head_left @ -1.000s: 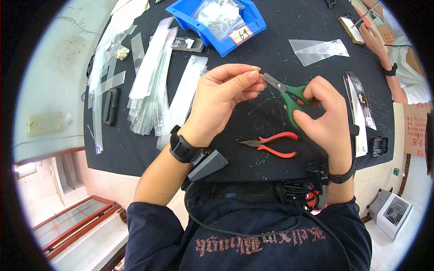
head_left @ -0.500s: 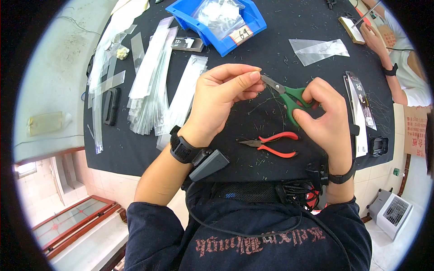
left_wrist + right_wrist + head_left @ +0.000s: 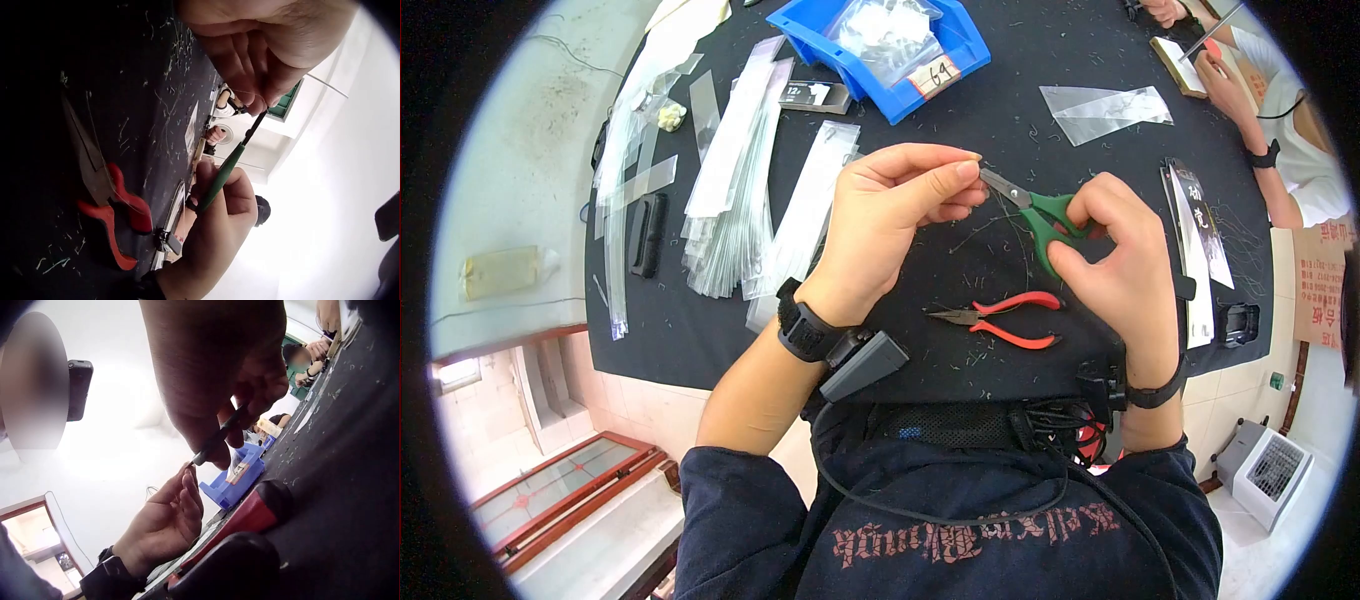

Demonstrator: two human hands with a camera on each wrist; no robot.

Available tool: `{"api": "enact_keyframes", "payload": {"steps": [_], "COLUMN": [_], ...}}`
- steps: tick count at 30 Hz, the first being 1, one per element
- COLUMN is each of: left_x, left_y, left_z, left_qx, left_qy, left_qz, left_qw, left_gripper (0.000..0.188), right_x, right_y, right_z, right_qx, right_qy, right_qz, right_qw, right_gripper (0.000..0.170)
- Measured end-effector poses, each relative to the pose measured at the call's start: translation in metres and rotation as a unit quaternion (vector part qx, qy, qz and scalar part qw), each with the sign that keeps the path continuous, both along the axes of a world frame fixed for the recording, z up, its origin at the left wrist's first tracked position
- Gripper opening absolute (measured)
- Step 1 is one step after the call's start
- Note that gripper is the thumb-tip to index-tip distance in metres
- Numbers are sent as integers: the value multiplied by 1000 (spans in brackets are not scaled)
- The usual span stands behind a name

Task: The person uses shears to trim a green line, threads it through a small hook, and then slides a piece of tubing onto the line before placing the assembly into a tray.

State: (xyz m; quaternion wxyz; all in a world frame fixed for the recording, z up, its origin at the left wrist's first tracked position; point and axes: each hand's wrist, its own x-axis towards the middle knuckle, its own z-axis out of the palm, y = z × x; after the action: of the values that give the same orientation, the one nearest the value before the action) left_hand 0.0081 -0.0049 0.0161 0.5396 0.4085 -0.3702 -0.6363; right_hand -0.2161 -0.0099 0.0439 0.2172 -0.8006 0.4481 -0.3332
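Note:
In the head view the right hand grips green-handled scissors, fingers through the loops, blades pointing left and nearly closed. Their tips meet the fingertips of the left hand, whose thumb and forefinger pinch something too small to make out. A thin thread trails from there in the left wrist view, beside the scissors. Red-handled pliers lie below the hands on the black cloth, jaws to the left. The right wrist view shows the scissors' blades at the left fingertips.
A blue bin holding bagged white pieces stands at the back. Clear strips are piled on the left; two clear sleeves lie back right. Packaging and a small black tray are at the right. Another person's hands are at the right back.
Since a second ago the scissor blades have drawn closer together and shifted slightly left at the left fingertips. The other person's second hand has come into view at the top right.

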Motion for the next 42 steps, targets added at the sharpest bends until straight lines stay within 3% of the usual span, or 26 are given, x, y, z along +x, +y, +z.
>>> {"api": "enact_keyframes", "payload": {"steps": [22,42], "left_x": [2,2], "left_y": [-2,-2], "left_z": [1,-3], "left_qx": [48,49], "left_qy": [4,30], "left_qz": [-26,-26], "left_qw": [999,998], "left_gripper": [16,16], "right_x": [-1,-1], "right_y": [3,1], "right_z": [1,0], "right_qx": [-7,15], "right_qy": [50,15], "right_qz": [-13,11], "right_qw": [999,1000], "right_gripper": [23,24]}}
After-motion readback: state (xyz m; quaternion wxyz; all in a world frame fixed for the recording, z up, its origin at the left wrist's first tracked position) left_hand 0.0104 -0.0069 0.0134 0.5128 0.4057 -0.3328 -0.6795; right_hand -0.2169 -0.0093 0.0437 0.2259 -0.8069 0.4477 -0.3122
